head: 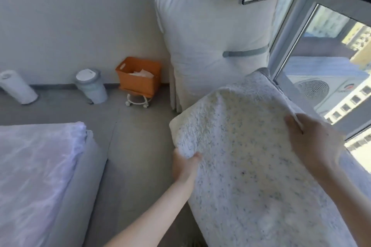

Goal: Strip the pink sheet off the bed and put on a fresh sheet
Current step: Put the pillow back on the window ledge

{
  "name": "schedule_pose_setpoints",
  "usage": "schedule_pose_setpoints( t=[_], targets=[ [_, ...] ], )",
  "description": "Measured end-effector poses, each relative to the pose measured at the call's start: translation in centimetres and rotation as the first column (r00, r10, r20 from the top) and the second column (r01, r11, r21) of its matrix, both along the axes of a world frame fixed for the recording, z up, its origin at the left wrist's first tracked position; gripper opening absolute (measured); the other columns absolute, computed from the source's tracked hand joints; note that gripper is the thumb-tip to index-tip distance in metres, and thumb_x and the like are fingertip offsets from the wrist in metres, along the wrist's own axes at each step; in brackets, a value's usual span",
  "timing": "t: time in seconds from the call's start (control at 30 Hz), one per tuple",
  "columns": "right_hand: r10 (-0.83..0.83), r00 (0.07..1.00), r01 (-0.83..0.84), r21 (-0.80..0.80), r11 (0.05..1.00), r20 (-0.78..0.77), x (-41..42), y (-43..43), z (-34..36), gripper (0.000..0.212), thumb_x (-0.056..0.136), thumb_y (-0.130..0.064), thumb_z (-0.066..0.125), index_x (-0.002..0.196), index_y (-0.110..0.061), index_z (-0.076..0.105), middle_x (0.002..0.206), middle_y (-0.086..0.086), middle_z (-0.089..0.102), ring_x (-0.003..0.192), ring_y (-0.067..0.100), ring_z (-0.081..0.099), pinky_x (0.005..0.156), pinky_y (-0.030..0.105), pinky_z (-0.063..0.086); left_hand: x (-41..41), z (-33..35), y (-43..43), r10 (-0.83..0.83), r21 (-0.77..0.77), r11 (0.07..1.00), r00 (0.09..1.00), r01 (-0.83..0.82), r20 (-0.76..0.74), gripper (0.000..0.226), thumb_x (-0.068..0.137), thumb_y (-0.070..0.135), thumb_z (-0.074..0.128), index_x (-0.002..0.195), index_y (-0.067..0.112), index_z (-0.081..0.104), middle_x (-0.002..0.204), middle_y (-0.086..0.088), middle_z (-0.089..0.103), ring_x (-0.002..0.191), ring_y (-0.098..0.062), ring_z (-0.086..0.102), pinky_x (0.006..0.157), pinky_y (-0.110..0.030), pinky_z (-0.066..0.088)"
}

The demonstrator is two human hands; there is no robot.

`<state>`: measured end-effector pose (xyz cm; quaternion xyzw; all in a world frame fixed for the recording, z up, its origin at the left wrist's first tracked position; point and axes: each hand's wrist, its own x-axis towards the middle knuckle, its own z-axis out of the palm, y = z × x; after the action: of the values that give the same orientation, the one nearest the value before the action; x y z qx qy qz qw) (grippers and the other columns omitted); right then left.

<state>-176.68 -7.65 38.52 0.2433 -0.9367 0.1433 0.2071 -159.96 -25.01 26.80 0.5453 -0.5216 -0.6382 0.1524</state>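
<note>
The pink sheet (38,166) covers the bed (80,190) at the lower left, its corner wrinkled over the grey mattress side. In front of me I hold up a thick white speckled blanket (247,162) with both hands. My left hand (185,166) grips its left edge, thumb on top. My right hand (315,144) grips its right edge near the window. The blanket's far end lies on the window ledge.
A big pale grey cushion (210,42) leans upright against the wall. An orange bin (138,76) sits on a small wheeled stool, beside a grey pedal bin (91,86) and a white cylinder (17,88). An open window (321,62) is on the right. Grey floor (138,136) runs between bed and ledge.
</note>
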Motion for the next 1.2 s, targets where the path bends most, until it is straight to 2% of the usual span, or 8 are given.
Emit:
schedule_pose_setpoints(
  t=[0.13,0.27,0.57,0.77,0.87,1.0,1.1,1.2],
  targets=[
    [0.258,0.966,-0.258,-0.026,0.966,0.024,10.0,-5.5,0.1,0.051,0.089,-0.044,0.033,0.074,-0.006,0.063,0.071,0.021,0.063,0.074,0.041,0.060,0.054,0.033,0.029,13.3,0.2,-1.9,0.214,-0.002,0.977,0.976,-0.215,-0.043,0.085,0.086,0.027,0.068,0.150,0.016,0.014,0.155,-0.002,0.021,0.141,-0.022,0.027,0.113,-0.040,0.028],
    [0.509,0.860,-0.508,-0.038,0.861,0.033,21.8,-12.1,-0.6,0.052,0.086,-0.049,0.031,0.080,-0.011,0.066,0.079,0.021,0.066,0.081,0.041,0.060,0.061,0.035,0.034,28.9,-0.7,-2.6,0.485,-0.039,0.873,0.874,-0.486,-0.042,0.084,0.079,0.032,0.073,0.146,0.014,0.027,0.150,-0.004,0.034,0.133,-0.027,0.040,0.105,-0.047,0.040],
    [0.938,0.346,-0.936,-0.084,0.342,-0.029,53.9,-25.3,0.2,0.057,0.084,-0.051,0.027,0.080,-0.010,0.066,0.078,0.022,0.065,0.079,0.042,0.060,0.061,0.034,0.031,61.1,-0.2,0.1,0.920,-0.123,0.384,0.390,-0.915,-0.024,0.074,0.076,0.029,0.074,0.139,0.010,0.039,0.134,-0.011,0.053,0.119,-0.029,0.054,0.099,-0.043,0.047],
    [1.000,0.022,-0.987,-0.156,0.024,0.013,74.0,-31.0,-1.1,0.051,0.096,-0.046,0.034,0.071,-0.009,0.059,0.066,0.013,0.060,0.067,0.037,0.056,0.058,0.033,0.034,77.7,1.9,2.5,0.997,-0.264,0.071,0.069,-0.962,0.016,0.084,0.082,0.030,0.071,0.146,0.006,0.023,0.141,-0.014,0.044,0.126,-0.032,0.047,0.102,-0.044,0.044],
    [0.990,-0.099,-0.974,-0.215,-0.076,0.097,83.5,-32.9,-3.0,0.050,0.098,-0.041,0.037,0.068,-0.005,0.054,0.061,0.012,0.056,0.062,0.035,0.052,0.054,0.032,0.033,85.2,3.1,3.7,0.998,-0.384,-0.016,-0.040,-0.923,0.055,0.088,0.084,0.030,0.069,0.150,0.009,0.014,0.147,-0.012,0.036,0.133,-0.030,0.039,0.107,-0.041,0.037],
    [0.943,-0.259,-0.937,-0.292,-0.192,0.210,95.0,-33.4,-5.3,0.049,0.089,-0.043,0.033,0.058,-0.007,0.041,0.050,0.003,0.039,0.054,0.030,0.043,0.049,0.030,0.023,94.0,4.1,6.1,0.982,-0.440,-0.109,-0.165,-0.891,0.090,0.085,0.084,0.030,0.069,0.149,0.010,0.019,0.147,-0.010,0.037,0.133,-0.028,0.038,0.105,-0.038,0.035],
    [0.887,-0.354,-0.913,-0.316,-0.258,0.296,102.9,-32.6,-7.4,0.048,0.095,-0.042,0.038,0.056,-0.014,0.040,0.049,-0.001,0.038,0.054,0.027,0.043,0.049,0.029,0.024,100.2,4.3,8.7,0.933,-0.291,-0.323,-0.354,-0.900,0.059,0.076,0.080,0.024,0.074,0.141,0.004,0.033,0.138,-0.014,0.046,0.123,-0.031,0.048,0.097,-0.040,0.043],
    [0.829,-0.434,-0.887,-0.329,-0.324,0.354,109.1,-30.4,-9.4,0.044,0.099,-0.038,0.044,0.077,-0.008,0.065,0.057,0.004,0.052,0.056,0.025,0.050,0.055,0.029,0.035,105.2,4.5,12.2,0.839,0.033,-0.541,-0.542,-0.840,-0.035,0.044,0.082,0.008,0.070,0.120,-0.003,0.051,0.106,-0.013,0.057,0.094,-0.030,0.057,0.076,-0.036,0.046]
  ],
)
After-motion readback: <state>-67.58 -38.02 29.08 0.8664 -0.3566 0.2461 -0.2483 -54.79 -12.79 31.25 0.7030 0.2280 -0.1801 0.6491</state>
